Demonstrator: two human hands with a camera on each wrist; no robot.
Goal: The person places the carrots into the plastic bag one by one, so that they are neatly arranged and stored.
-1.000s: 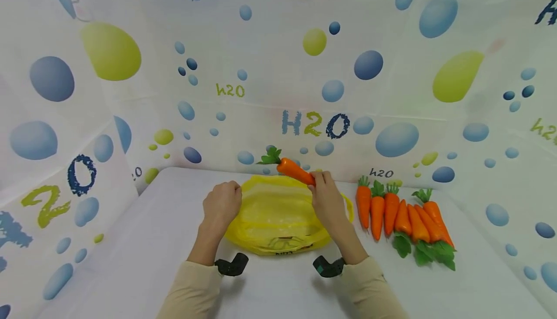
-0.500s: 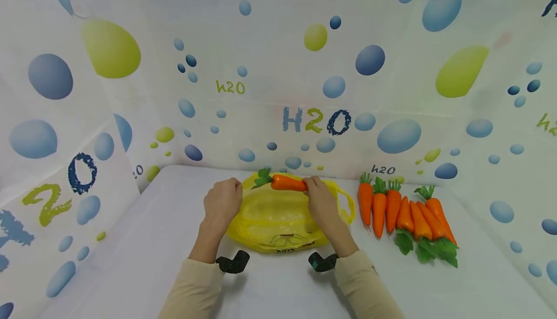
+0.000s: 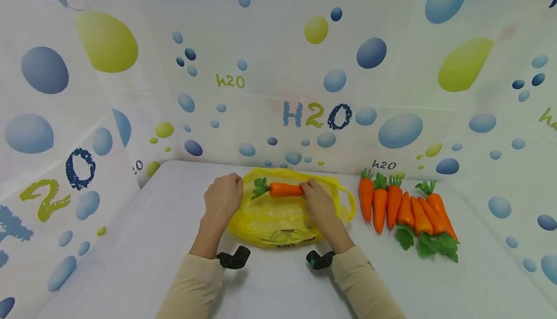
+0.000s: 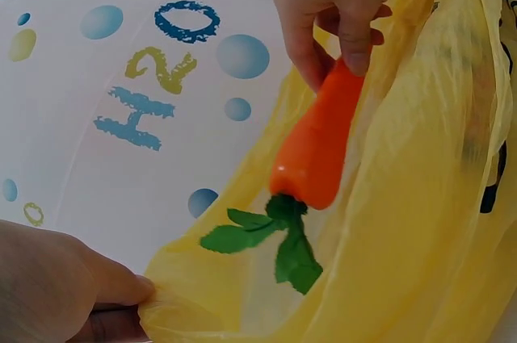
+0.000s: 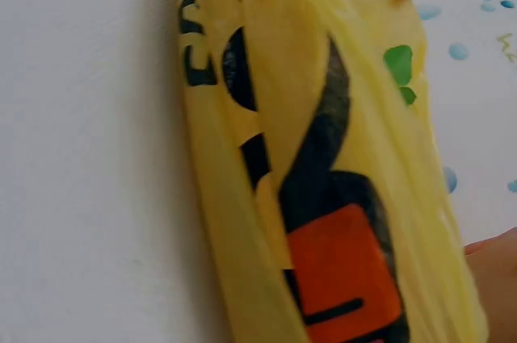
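Note:
A yellow plastic bag (image 3: pixel 265 217) lies mouth open in the middle of the white table. My left hand (image 3: pixel 223 195) pinches its rim at the left, thumb on the film, as the left wrist view shows. Over the bag's opening, my right hand (image 3: pixel 321 205) holds an orange toy carrot (image 3: pixel 285 190) by its narrow tip. The carrot (image 4: pixel 319 141) has its green leaves pointing left, toward the left hand (image 4: pixel 44 282). In the right wrist view the bag's printed side (image 5: pixel 339 222) hides most of the carrot; a bit of leaf (image 5: pixel 399 64) shows.
Several more toy carrots (image 3: pixel 393 205) lie in a row on the table (image 3: pixel 139 241) to the right of the bag. A bag handle loop (image 3: pixel 348 203) sticks out beside them. Behind stands a white curtain (image 3: pixel 278 77) with blue and green drops.
My right hand has brought the carrot down and left, from above the bag's far edge to over its opening; it now lies nearly level. My left hand keeps its hold on the rim.

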